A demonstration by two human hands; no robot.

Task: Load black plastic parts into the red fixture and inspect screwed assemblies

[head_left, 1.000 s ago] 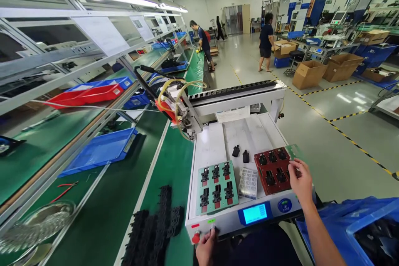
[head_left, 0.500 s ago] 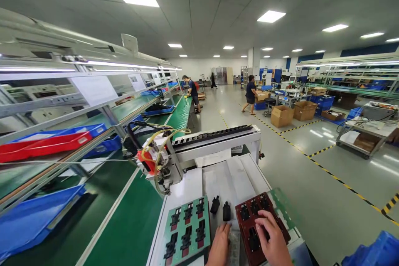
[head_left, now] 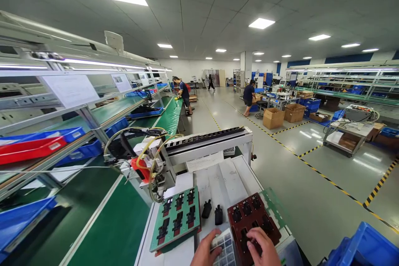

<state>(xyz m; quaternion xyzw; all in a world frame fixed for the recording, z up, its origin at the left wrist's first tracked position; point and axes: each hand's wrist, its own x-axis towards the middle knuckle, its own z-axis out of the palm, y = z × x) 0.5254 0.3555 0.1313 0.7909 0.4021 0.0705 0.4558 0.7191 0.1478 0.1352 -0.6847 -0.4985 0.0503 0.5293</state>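
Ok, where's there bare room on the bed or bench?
Bed: behind the loose black parts, toward the gantry. Bench: green stretch between pale rail and bed. Crowded: bed front, with green fixture, red fixture, grid box, left hand, right hand.

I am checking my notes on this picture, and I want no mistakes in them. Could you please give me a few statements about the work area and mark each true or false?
1. Two loose black plastic parts lie between the mint-green rectangular plate and the dark red rectangular plate. True.
2. The mint-green plate is to the right of the dark red one. False: it is to the left.
3. The left hand holds a pale tray with many small compartments. True.
4. The right hand has its fingers over the mint-green plate. False: they are at the dark red plate.
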